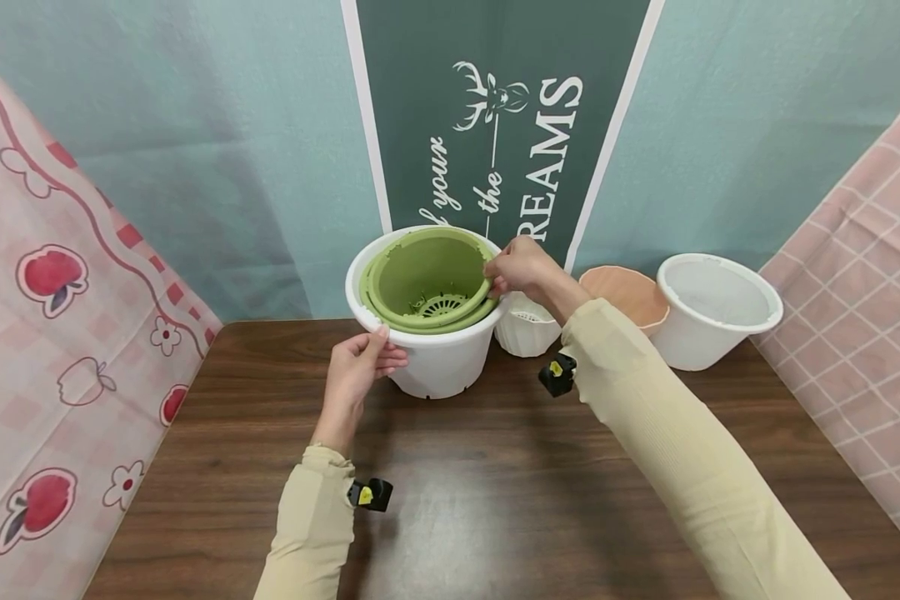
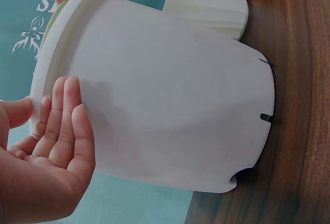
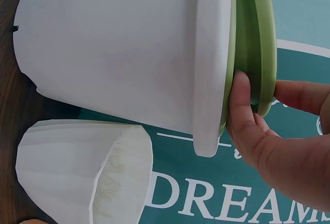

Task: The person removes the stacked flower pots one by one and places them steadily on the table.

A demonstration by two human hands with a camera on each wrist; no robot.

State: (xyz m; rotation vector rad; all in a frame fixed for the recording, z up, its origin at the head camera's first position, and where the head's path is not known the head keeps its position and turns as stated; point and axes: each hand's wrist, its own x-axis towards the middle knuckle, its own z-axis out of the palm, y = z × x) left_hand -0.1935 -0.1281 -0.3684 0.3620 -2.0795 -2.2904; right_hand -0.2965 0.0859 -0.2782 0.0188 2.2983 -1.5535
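Observation:
A large white flowerpot [image 1: 437,371] stands upright at the back of the table with two green flowerpots nested in it. The inner green pot [image 1: 423,267] has a slotted bottom, and its rim stands above that of the outer green pot [image 1: 450,327]. At the near left, my left hand [image 1: 356,367] holds the white rim, thumb on top and fingers along the outer wall. My right hand [image 1: 525,271] pinches the inner green rim on its right side. In the right wrist view, its fingers reach into the gap under the green rim [image 3: 265,38].
Right of the nested pots stand a small white fluted pot [image 1: 527,337], a peach pot [image 1: 622,292] partly behind my right forearm, and another white pot [image 1: 697,342]. A cloth with lettering hangs right behind the pots. Patterned cloths border both table sides.

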